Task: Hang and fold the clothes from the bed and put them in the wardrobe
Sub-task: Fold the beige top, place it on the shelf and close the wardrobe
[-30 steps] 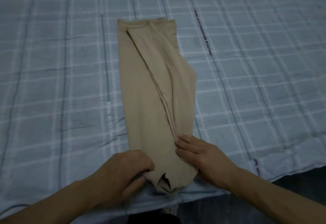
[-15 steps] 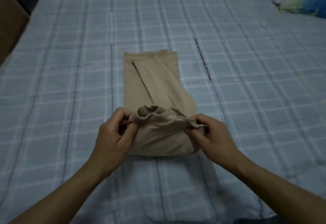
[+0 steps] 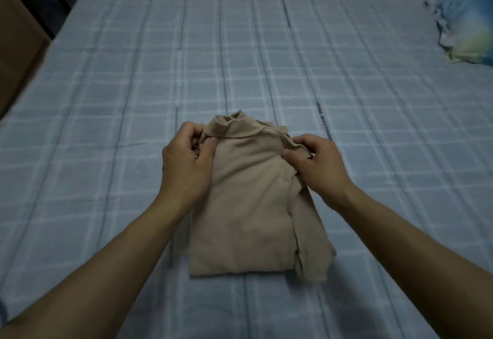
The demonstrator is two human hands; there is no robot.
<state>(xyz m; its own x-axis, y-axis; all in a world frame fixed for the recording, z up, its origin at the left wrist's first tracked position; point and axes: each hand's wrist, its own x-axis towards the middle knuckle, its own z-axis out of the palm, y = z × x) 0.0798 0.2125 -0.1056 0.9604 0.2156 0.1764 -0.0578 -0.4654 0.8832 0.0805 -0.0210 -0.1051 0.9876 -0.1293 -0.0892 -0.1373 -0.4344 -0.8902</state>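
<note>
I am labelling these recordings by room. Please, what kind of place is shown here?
Most likely a bedroom. A wide bed with a blue checked cover fills the view, a pillow lies at its far right, and both hands fold a beige garment on it.

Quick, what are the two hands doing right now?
Left hand: pinches the far left corner of the folded beige garment.
Right hand: pinches its far right corner.
</note>
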